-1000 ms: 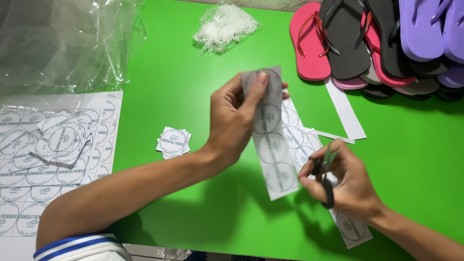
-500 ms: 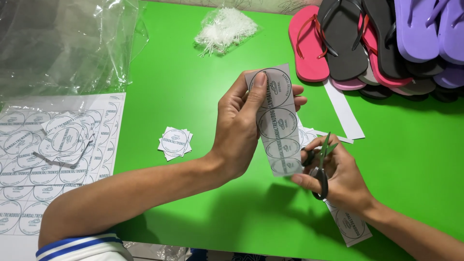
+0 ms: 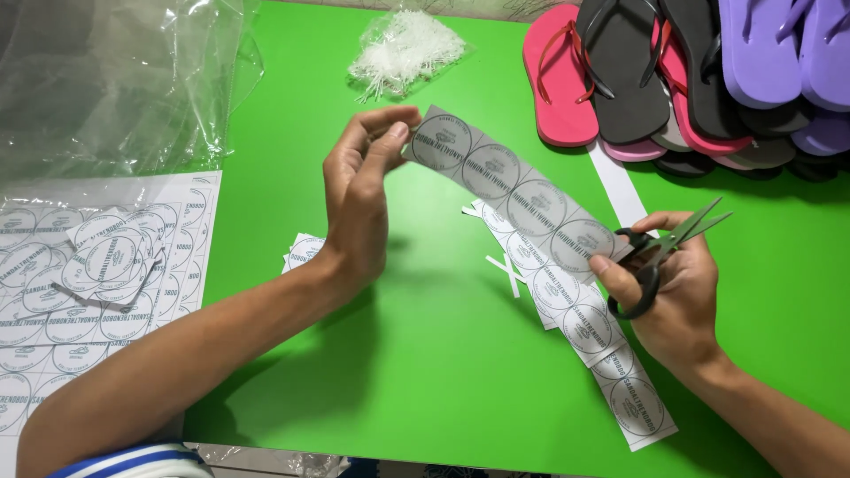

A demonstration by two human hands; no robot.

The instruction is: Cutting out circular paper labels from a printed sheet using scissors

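Head view: left hand (image 3: 359, 190) pinching label strip (image 3: 513, 193) top end; right hand (image 3: 677, 288) gripping black scissors (image 3: 660, 252), thumb pressing strip's lower end.

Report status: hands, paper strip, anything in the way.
Left hand pinches the label strip at its top end. Right hand holds scissors and the strip's lower end. More strips lie beneath.

Head camera looks steeply down, close over green table (image 3: 425, 372); single view.
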